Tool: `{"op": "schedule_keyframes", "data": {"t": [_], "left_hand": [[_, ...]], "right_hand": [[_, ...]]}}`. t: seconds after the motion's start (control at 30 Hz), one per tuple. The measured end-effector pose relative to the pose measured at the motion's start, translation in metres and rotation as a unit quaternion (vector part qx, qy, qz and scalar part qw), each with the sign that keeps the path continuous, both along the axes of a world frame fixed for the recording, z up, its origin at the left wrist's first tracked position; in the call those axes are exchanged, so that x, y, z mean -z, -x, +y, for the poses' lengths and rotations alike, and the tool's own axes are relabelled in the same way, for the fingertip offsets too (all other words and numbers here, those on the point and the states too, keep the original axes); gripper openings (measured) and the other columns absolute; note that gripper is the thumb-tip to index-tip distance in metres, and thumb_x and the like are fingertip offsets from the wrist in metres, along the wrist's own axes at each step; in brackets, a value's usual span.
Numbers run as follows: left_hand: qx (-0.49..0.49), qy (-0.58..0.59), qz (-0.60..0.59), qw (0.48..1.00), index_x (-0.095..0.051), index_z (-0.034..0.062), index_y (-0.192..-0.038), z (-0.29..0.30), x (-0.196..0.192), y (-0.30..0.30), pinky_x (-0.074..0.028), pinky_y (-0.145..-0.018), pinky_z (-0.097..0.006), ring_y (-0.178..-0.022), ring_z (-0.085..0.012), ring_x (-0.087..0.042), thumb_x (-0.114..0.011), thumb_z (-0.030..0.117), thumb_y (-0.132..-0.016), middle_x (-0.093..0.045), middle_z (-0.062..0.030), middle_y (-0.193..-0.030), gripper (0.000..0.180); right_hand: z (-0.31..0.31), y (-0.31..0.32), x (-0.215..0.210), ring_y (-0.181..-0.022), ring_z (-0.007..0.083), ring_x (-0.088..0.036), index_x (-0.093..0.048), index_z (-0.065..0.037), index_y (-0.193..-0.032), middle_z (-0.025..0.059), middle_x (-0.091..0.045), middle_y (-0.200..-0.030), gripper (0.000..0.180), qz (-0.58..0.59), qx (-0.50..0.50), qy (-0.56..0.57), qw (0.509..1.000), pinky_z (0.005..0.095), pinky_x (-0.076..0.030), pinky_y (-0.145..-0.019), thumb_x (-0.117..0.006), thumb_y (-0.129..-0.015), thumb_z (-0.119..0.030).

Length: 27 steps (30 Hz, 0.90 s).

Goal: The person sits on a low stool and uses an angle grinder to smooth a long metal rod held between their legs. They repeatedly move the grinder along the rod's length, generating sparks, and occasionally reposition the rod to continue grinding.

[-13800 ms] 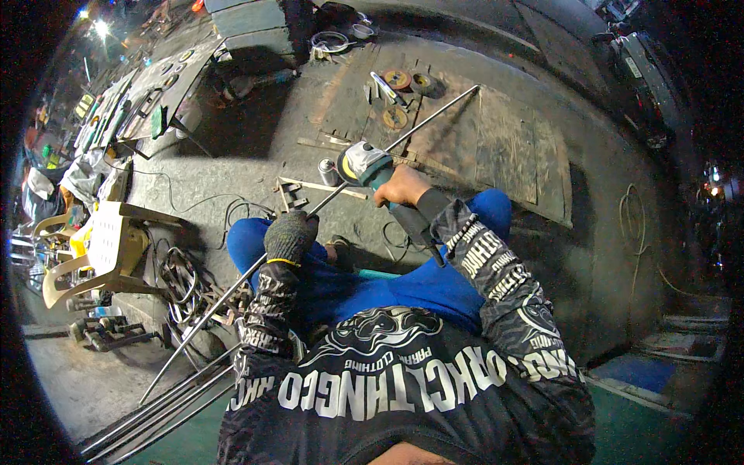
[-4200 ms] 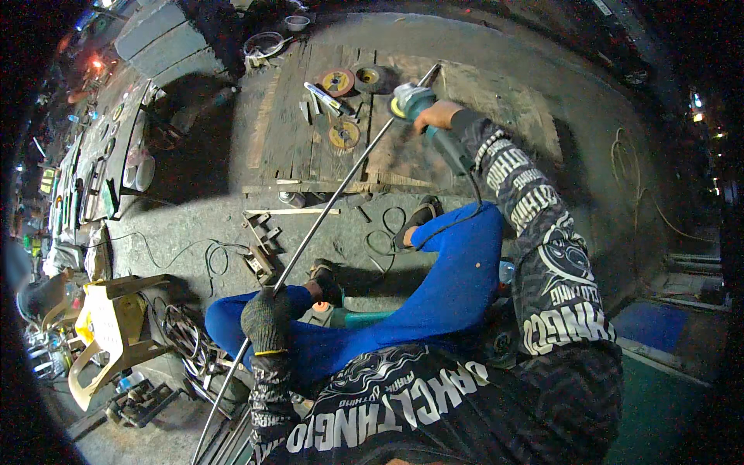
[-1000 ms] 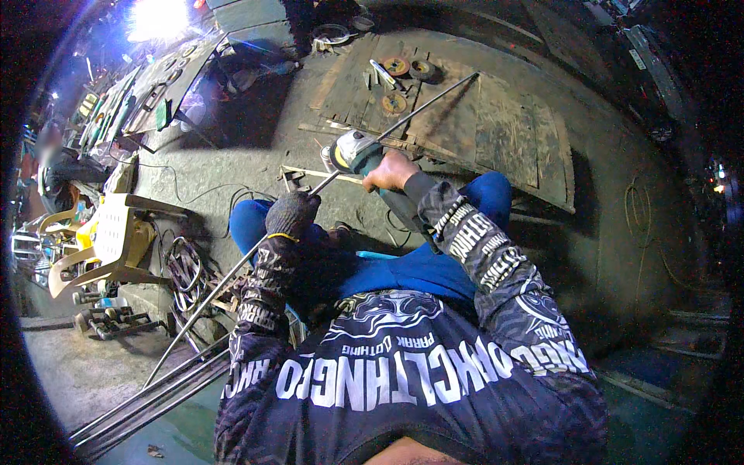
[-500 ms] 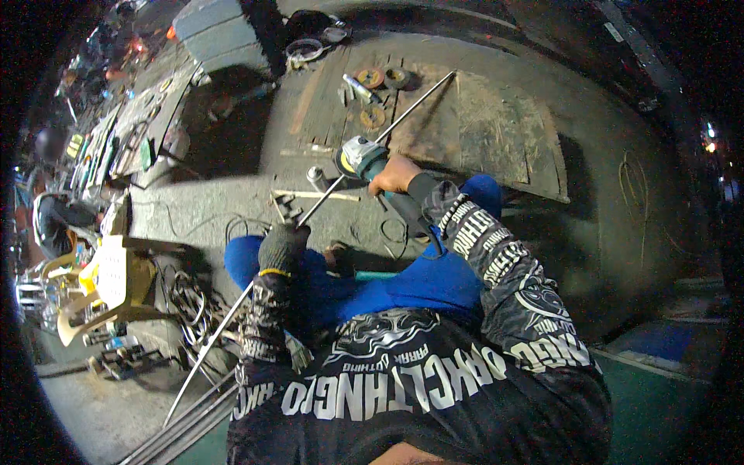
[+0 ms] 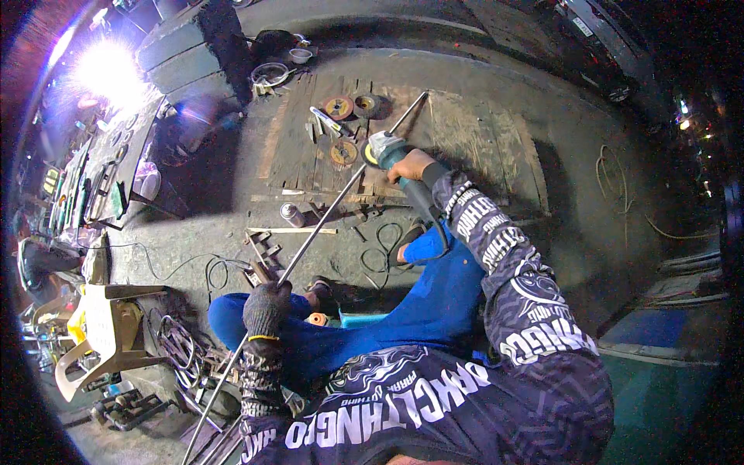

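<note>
My left hand (image 5: 267, 310), in a dark knit glove, is closed around a long thin metal rod (image 5: 322, 221). The rod slants from the lower left up to a worn wooden board (image 5: 480, 147), where its far end rests. Bare-skinned, my right hand (image 5: 409, 166) grips the body of a teal angle grinder (image 5: 384, 142) with a grey head. Its yellowish disc (image 5: 370, 154) is at the rod; whether they touch I cannot tell. On the boards beside it lie abrasive discs (image 5: 344, 152), a white tube (image 5: 330, 122) and a dark round piece (image 5: 366, 105).
A spray can (image 5: 291, 215) stands on the floor near the rod. Black cable (image 5: 381, 252) loops before my legs. A plastic chair (image 5: 112, 329), steel scraps (image 5: 132, 409) and a seated person (image 5: 46, 267) are at left. A dazzling flash (image 5: 108, 70) glares at the far left.
My right hand and the grinder have shifted farther along the rod toward its far end. A bright flash has appeared at the upper left. The view has shifted; my left hand still grips the rod.
</note>
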<state>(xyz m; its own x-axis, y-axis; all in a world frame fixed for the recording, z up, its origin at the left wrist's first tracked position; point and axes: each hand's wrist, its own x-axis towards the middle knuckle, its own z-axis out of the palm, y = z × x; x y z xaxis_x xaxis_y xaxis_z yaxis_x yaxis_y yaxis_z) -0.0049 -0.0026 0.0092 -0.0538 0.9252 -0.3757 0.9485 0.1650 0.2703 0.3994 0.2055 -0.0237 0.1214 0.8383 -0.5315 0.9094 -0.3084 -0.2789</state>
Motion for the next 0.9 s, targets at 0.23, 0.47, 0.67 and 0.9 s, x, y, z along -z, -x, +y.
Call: {"op": "schedule_keyframes", "data": {"t": [0.23,0.47,0.67,0.9], "left_hand": [[-0.037,-0.013,-0.023,0.999,-0.074,0.0053,-0.088,-0.015,0.001,0.0,-0.053,-0.072,-0.05,-0.08,-0.0414,-0.067,-0.057,0.043,-0.086,-0.068,-0.0239,-0.082,0.042],[-0.02,-0.013,0.009,1.0,-0.072,0.0043,-0.082,-0.025,0.017,0.01,-0.051,-0.066,-0.05,-0.072,-0.0411,-0.066,-0.06,0.044,-0.084,-0.067,-0.0206,-0.076,0.041],[-0.035,-0.049,0.033,0.998,-0.07,0.005,-0.077,-0.039,-0.003,0.008,-0.048,-0.06,-0.05,-0.066,-0.0412,-0.063,-0.063,0.039,-0.083,-0.063,-0.0205,-0.067,0.035],[-0.015,-0.016,0.046,0.999,-0.068,0.0053,-0.073,-0.039,-0.013,0.009,-0.046,-0.057,-0.049,-0.064,-0.041,-0.062,-0.068,0.027,-0.078,-0.061,-0.0203,-0.065,0.022]], "right_hand": [[0.022,-0.05,-0.003,-0.094,0.027,-0.068,-0.077,-0.019,-0.093,0.0107,-0.072,-0.103,0.037,-0.032,-0.005,-0.009,0.999,0.0355,-0.053,-0.083,-0.071,-0.071,-0.047],[0.071,-0.11,0.026,-0.096,0.0229,-0.069,-0.077,-0.021,-0.099,0.0,-0.074,-0.104,0.025,-0.052,-0.158,-0.007,0.986,0.0315,-0.052,-0.085,-0.067,-0.081,-0.035],[0.085,-0.141,0.011,-0.105,0.03,-0.067,-0.073,-0.029,-0.102,0.0064,-0.071,-0.111,0.025,-0.022,-0.114,0.002,0.993,0.0411,-0.05,-0.091,-0.059,-0.085,-0.038],[0.117,-0.171,-0.001,-0.112,0.0274,-0.063,-0.074,-0.026,-0.105,0.0046,-0.07,-0.117,0.026,0.011,-0.114,-0.017,0.993,0.0359,-0.046,-0.098,-0.06,-0.085,-0.034]]}}
